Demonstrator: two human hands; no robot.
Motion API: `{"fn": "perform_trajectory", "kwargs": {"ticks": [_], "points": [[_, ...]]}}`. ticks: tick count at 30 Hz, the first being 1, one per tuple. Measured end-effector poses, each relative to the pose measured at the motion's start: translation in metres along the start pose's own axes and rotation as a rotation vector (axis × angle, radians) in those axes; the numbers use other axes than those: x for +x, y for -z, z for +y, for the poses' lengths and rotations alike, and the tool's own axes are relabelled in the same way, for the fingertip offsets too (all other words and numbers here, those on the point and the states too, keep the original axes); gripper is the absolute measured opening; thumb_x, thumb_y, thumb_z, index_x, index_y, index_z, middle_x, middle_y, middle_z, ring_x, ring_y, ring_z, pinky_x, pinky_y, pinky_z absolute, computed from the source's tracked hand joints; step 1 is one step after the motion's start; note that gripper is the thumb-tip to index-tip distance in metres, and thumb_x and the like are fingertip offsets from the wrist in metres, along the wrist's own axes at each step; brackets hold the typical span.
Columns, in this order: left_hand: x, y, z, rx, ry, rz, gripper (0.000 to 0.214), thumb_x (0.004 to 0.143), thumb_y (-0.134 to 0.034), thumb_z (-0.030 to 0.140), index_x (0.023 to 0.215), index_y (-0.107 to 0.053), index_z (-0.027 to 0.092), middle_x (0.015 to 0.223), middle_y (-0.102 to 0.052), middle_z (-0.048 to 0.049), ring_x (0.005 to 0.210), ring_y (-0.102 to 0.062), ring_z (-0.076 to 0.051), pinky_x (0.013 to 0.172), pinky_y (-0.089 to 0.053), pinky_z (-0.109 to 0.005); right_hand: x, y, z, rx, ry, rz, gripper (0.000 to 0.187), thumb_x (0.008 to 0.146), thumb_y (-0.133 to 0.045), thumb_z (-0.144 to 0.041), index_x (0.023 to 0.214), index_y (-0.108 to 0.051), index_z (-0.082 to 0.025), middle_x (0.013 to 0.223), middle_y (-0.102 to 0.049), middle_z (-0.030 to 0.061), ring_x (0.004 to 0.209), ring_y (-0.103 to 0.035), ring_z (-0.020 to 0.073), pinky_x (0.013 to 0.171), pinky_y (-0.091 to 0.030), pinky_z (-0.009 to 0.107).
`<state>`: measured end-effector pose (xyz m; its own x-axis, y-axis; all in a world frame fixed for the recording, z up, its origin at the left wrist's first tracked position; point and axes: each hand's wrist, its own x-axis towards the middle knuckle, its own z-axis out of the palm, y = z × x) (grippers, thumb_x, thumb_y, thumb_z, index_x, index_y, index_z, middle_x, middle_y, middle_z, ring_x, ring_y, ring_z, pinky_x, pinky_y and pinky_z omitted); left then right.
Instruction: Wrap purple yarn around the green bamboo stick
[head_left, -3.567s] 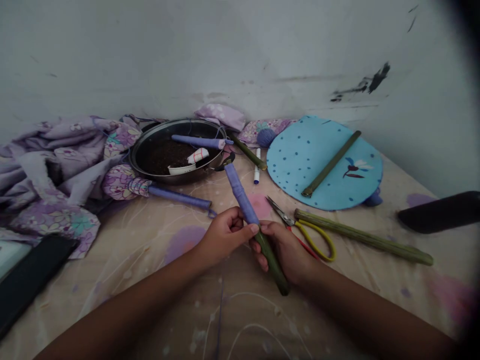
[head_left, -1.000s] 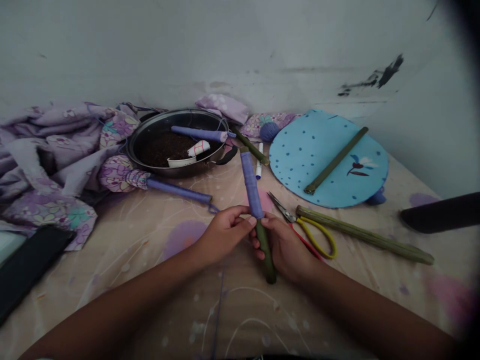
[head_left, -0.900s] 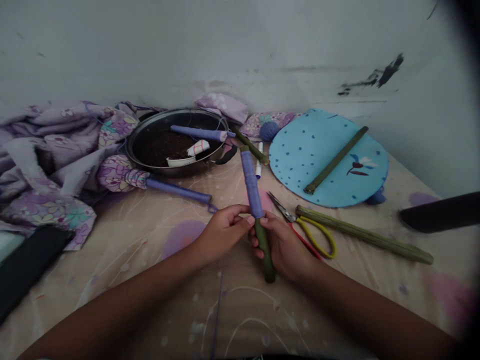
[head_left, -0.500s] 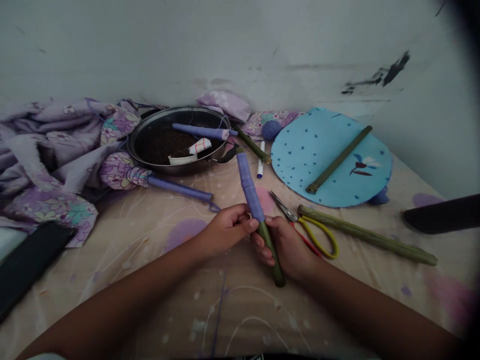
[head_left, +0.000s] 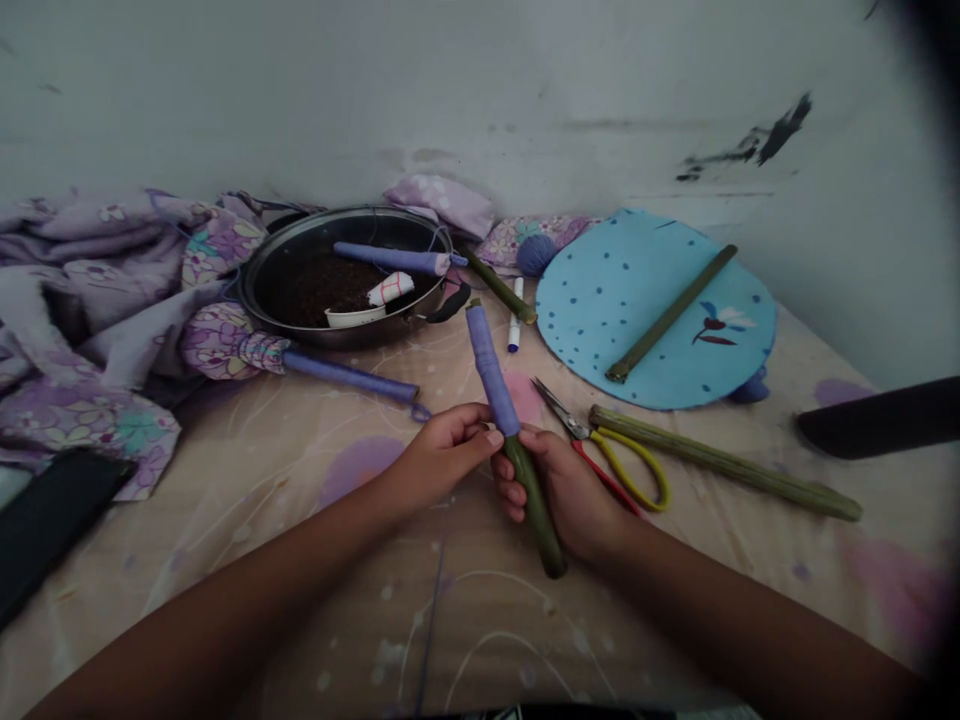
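Just below the steel pan (head_left: pixel 345 212), we hold a green bamboo stick wrapped in purple thread (head_left: pixel 486 370), tilted up between our hands. Our right hand (head_left: pixel 559 490) has a narrow grip closed around its bare green lower part. Our left hand (head_left: pixel 442 460) curls in, its grip seemingly pinching the stick where the wrapping ends. Yellow-and-red-handled scissors (head_left: pixel 577 428) lie just beside the right hand, on printed cloth (head_left: pixel 225 560).

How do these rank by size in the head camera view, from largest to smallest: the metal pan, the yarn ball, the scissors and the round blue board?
1. Round blue board
2. Metal pan, looking only a little smaller
3. Scissors, which sit nearer the camera, so their true size is less sure
4. Yarn ball
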<state>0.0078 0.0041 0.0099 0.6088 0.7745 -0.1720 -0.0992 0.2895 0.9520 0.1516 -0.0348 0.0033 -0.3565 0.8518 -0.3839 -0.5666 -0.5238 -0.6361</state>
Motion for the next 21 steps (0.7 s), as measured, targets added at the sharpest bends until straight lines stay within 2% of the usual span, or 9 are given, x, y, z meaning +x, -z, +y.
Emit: {"fn": "perform_trajectory", "kwargs": {"ticks": [4,9,14,18,21], "points": [[-0.001,0.000,0.003,0.013,-0.004,0.006,0.019,0.081,-0.057,0.031,0.087,-0.051,0.014,0.061,-0.058,0.0007,0.056,-0.060,-0.012,0.057,-0.047,-0.025,0.001,0.002,0.000,-0.049,-0.030,-0.007,0.022,0.079,-0.051,-0.038,0.076,-0.055,-0.016,0.061,-0.055,-0.0001,0.044,-0.049,0.0100,0.039,-0.042,0.021],[-0.002,0.000,0.010,0.226,-0.011,0.083,0.017,0.081,-0.056,0.030,0.081,-0.051,0.014,0.061,-0.057,0.0013,0.053,-0.057,-0.010,0.052,-0.042,-0.022,0.000,0.000,0.000,-0.048,0.020,0.000,0.014,0.073,-0.054,-0.029,0.081,-0.055,-0.018,0.068,-0.057,0.0006,0.051,-0.052,0.0124,0.037,-0.043,0.022],[-0.005,-0.002,0.009,0.365,-0.013,0.134,0.022,0.080,-0.057,0.035,0.082,-0.053,0.014,0.059,-0.053,0.0021,0.056,-0.056,-0.012,0.050,-0.038,-0.022,-0.003,-0.001,-0.002,-0.087,-0.032,-0.009,0.014,0.072,-0.049,-0.031,0.069,-0.051,-0.017,0.055,-0.051,-0.0026,0.036,-0.042,0.0080,0.032,-0.036,0.020],[-0.006,-0.002,0.006,0.299,-0.029,0.034,0.027,0.080,-0.056,0.038,0.089,-0.053,0.013,0.066,-0.059,-0.0015,0.062,-0.059,-0.014,0.055,-0.042,-0.024,-0.004,0.000,-0.003,-0.050,-0.083,-0.034,0.019,0.071,-0.048,-0.036,0.068,-0.051,-0.017,0.049,-0.048,-0.0042,0.032,-0.037,0.0068,0.030,-0.031,0.018],[-0.006,-0.001,0.005,0.221,-0.033,-0.040,0.028,0.080,-0.056,0.038,0.092,-0.052,0.012,0.069,-0.061,-0.0027,0.063,-0.061,-0.015,0.058,-0.045,-0.026,-0.003,0.001,-0.002,-0.045,-0.101,-0.040,0.022,0.070,-0.049,-0.039,0.067,-0.052,-0.017,0.050,-0.050,-0.0033,0.032,-0.039,0.0074,0.029,-0.033,0.019]]}}
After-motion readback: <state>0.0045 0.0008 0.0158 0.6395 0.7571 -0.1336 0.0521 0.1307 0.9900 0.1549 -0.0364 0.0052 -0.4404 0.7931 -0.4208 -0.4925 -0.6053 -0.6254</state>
